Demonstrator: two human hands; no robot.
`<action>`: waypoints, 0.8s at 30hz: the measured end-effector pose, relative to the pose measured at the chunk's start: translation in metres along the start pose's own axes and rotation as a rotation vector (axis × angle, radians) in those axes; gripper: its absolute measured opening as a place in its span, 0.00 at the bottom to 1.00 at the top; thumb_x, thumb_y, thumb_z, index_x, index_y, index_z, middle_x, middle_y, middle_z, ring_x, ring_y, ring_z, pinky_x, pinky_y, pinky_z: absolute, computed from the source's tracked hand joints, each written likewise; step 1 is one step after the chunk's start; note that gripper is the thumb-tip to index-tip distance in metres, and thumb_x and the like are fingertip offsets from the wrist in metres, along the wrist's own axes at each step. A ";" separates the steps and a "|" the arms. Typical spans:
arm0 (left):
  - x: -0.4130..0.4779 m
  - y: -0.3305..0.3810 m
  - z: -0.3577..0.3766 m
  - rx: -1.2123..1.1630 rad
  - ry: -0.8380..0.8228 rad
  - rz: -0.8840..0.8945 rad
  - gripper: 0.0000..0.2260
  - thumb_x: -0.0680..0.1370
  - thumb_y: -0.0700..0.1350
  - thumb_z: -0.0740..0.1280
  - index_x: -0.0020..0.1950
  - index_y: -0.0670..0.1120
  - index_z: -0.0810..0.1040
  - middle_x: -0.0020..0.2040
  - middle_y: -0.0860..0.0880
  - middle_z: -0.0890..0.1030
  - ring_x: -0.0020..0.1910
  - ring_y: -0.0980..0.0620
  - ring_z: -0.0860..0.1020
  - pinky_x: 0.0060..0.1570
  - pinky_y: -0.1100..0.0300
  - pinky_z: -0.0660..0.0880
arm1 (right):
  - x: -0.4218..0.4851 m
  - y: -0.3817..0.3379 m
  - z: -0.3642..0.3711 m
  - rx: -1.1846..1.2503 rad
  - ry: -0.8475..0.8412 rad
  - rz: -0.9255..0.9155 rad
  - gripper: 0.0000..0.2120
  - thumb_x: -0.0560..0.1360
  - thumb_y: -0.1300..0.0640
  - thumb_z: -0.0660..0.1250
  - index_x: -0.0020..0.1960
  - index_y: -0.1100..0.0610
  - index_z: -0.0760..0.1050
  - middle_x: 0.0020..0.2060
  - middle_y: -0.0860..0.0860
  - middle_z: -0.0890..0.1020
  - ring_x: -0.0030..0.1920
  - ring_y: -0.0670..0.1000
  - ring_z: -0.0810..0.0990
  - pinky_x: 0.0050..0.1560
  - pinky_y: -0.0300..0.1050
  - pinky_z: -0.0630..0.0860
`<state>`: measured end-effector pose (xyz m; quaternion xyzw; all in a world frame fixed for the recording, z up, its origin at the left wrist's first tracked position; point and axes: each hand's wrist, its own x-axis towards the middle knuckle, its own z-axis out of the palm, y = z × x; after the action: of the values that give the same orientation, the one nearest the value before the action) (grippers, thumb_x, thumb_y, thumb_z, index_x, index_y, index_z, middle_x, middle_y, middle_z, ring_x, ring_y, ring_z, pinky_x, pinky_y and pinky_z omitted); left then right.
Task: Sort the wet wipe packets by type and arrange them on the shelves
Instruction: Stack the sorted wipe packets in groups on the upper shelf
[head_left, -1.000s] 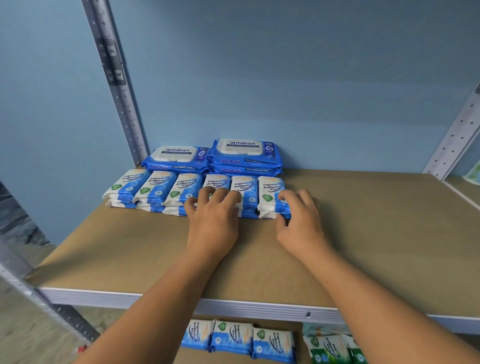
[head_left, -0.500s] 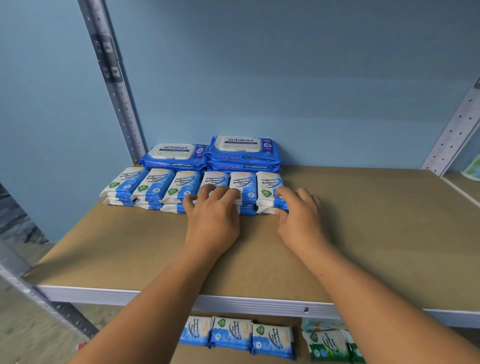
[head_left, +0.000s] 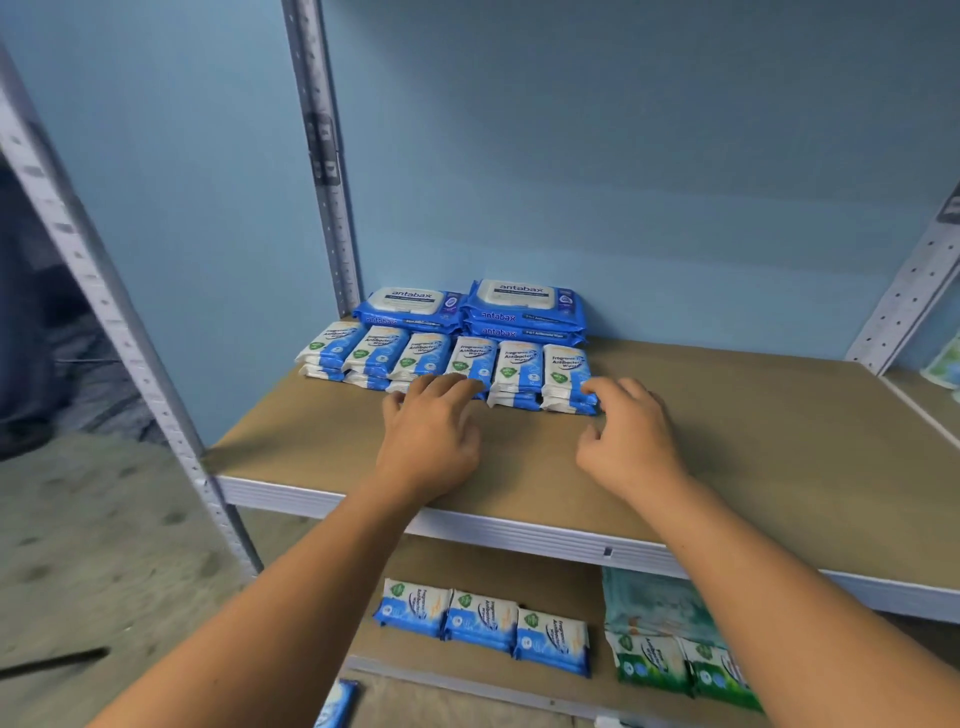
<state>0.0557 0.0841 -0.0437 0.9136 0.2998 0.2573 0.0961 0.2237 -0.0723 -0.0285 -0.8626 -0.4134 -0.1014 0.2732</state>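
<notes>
In the centre of the frame, six small blue-and-white antibacterial wipe packets (head_left: 447, 361) are lying in a side-by-side row, stacked two deep, on the brown fibreboard upper shelf (head_left: 753, 441). Their long axes are running away from the viewer toward the blue back wall (head_left: 649, 182). Behind them, large dark-blue flat Antabax wipe packs (head_left: 524, 309) are sitting in two low stacks against the wall.

The left hand (head_left: 428, 434) is resting palm-down with fingers spread, its fingertips touching the near ends of the middle packets, grasping nothing. The right hand (head_left: 626, 436) is loosely curled and released, its forefinger touching the near right corner of the rightmost packet; it is the nearer hand to that end of the row.

Low in the frame, the lower shelf (head_left: 467, 566) is holding three more blue packets (head_left: 483, 626) and, at lower right, green-and-white packets (head_left: 680, 665). Judging from this, the row is being squared up, and more packets are waiting below.
</notes>
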 end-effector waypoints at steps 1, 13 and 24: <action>-0.005 -0.001 -0.006 -0.015 -0.016 -0.004 0.21 0.76 0.48 0.63 0.70 0.56 0.72 0.69 0.55 0.74 0.70 0.50 0.67 0.65 0.45 0.63 | -0.007 -0.001 -0.003 0.003 -0.004 -0.006 0.24 0.67 0.61 0.65 0.63 0.51 0.76 0.54 0.52 0.77 0.56 0.60 0.76 0.55 0.54 0.77; -0.118 -0.016 -0.084 -0.106 0.006 -0.107 0.12 0.75 0.43 0.64 0.58 0.52 0.77 0.54 0.53 0.79 0.53 0.51 0.76 0.52 0.52 0.77 | -0.123 -0.066 -0.053 0.002 -0.118 -0.280 0.15 0.75 0.61 0.62 0.59 0.53 0.78 0.51 0.47 0.79 0.53 0.52 0.75 0.49 0.47 0.75; -0.182 -0.049 -0.101 -0.154 -0.287 -0.351 0.09 0.73 0.45 0.62 0.48 0.52 0.80 0.45 0.51 0.81 0.45 0.50 0.78 0.46 0.54 0.78 | -0.223 -0.121 0.028 0.321 -0.481 0.139 0.12 0.70 0.61 0.61 0.40 0.50 0.82 0.39 0.46 0.83 0.40 0.48 0.80 0.41 0.42 0.78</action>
<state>-0.1476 0.0169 -0.0494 0.8648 0.4166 0.1262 0.2504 -0.0130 -0.1413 -0.0944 -0.8339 -0.4170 0.1917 0.3066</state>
